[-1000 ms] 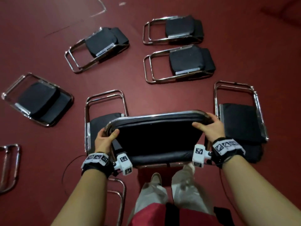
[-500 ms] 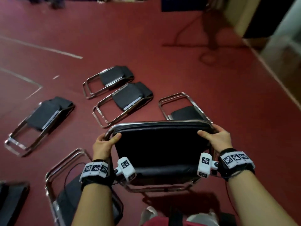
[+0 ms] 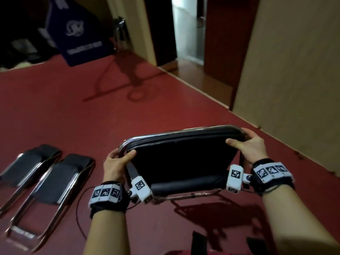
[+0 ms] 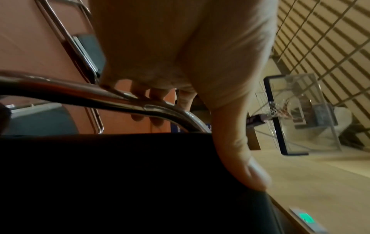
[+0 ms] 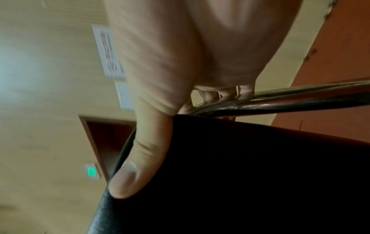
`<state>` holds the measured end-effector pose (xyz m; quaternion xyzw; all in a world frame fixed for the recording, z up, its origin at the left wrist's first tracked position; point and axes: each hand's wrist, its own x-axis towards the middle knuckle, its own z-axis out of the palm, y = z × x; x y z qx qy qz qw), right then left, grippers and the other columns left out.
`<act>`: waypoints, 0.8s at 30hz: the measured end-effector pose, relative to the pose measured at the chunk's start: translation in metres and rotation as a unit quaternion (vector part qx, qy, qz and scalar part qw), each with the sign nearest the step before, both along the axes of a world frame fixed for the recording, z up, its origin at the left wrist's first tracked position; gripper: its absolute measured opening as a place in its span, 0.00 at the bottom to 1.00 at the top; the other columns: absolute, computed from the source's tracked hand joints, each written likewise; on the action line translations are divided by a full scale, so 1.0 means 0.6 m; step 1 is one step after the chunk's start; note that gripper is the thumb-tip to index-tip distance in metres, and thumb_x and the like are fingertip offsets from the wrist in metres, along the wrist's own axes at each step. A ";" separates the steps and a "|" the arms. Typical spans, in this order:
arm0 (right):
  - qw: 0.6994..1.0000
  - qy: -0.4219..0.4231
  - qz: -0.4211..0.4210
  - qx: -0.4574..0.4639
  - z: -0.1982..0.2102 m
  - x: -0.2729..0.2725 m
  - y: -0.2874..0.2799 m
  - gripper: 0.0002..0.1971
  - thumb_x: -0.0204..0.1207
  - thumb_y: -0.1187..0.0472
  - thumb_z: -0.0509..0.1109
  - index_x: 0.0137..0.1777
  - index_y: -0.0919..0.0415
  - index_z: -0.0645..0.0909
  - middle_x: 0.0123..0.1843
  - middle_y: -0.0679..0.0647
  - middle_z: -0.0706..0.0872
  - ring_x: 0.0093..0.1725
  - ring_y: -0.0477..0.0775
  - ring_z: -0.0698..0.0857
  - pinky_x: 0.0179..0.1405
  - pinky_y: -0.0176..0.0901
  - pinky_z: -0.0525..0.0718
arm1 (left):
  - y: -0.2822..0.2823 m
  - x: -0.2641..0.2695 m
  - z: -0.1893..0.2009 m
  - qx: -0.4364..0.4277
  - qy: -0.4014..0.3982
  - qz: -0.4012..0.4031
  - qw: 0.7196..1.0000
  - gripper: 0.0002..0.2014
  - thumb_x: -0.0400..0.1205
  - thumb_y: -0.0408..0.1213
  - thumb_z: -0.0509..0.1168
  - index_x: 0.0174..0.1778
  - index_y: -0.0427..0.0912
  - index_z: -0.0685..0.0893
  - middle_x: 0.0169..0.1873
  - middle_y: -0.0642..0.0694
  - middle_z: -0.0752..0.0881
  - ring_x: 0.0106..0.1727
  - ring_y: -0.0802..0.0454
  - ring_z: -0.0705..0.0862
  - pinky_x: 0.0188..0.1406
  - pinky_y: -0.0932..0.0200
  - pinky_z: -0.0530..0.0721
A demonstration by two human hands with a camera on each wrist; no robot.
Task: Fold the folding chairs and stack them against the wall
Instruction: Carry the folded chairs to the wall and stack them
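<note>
above the red floor [image 3: 114,115], at the middle of my view, i carry a folded chair [image 3: 182,159] level with my waist, its black pad facing me and its chrome frame on top. my left hand [image 3: 115,166] grasps the frame's corner at nine o'clock, thumb laid on the pad, fingers curled behind the tube. my right hand [image 3: 253,147] grasps the opposite corner at three o'clock in the same way; the wrist views show both thumbs pressed on the black padding and the fingers hooked round the tube.

what has changed: a second ago i looked straight down on many folded chairs scattered on the floor, one of them directly under the chair i hold. now i have turned, and only two folded chairs [image 3: 47,181] remain in sight, flat at eight o'clock. a beige wall [image 3: 294,80] has come into view from one to three o'clock, with a doorway [image 3: 187,30] at twelve.

my reading: the folding of this chair looks done and the carry to the wall is under way. nothing is leaning on the stretch of wall i can see, so this may be the first of the stack, and the chairs on the floor are yet to follow.
</note>
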<state>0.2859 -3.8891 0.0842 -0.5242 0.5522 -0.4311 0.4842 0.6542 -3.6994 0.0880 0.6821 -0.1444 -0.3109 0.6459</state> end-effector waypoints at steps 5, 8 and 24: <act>0.993 -0.024 -0.111 -0.014 -0.002 -0.131 -0.072 0.35 0.55 0.60 0.89 0.65 0.59 0.84 0.56 0.50 0.89 0.56 0.49 0.87 0.58 0.39 0.82 | -0.197 -0.080 0.005 0.003 -0.003 -0.096 0.995 0.30 0.66 0.34 0.84 0.63 0.36 0.82 0.55 0.40 0.87 0.52 0.45 0.86 0.58 0.51 0.84; 0.984 -0.049 -0.174 -0.013 -0.003 -0.183 -0.104 0.26 0.60 0.68 0.87 0.58 0.55 0.83 0.49 0.46 0.88 0.49 0.43 0.86 0.46 0.26 0.81 | -0.308 -0.120 0.003 0.017 -0.008 -0.151 0.988 0.43 0.53 0.44 0.89 0.64 0.37 0.83 0.55 0.41 0.88 0.54 0.44 0.87 0.63 0.48 0.84; 0.912 -0.005 -0.409 0.026 -0.023 -0.243 -0.404 0.21 0.60 0.61 0.88 0.51 0.54 0.85 0.54 0.52 0.89 0.56 0.52 0.87 0.58 0.44 0.82 | -0.928 -0.214 -0.049 0.045 0.038 -0.360 0.931 0.49 0.51 0.47 0.86 0.68 0.34 0.81 0.61 0.38 0.87 0.64 0.41 0.86 0.71 0.43 0.81</act>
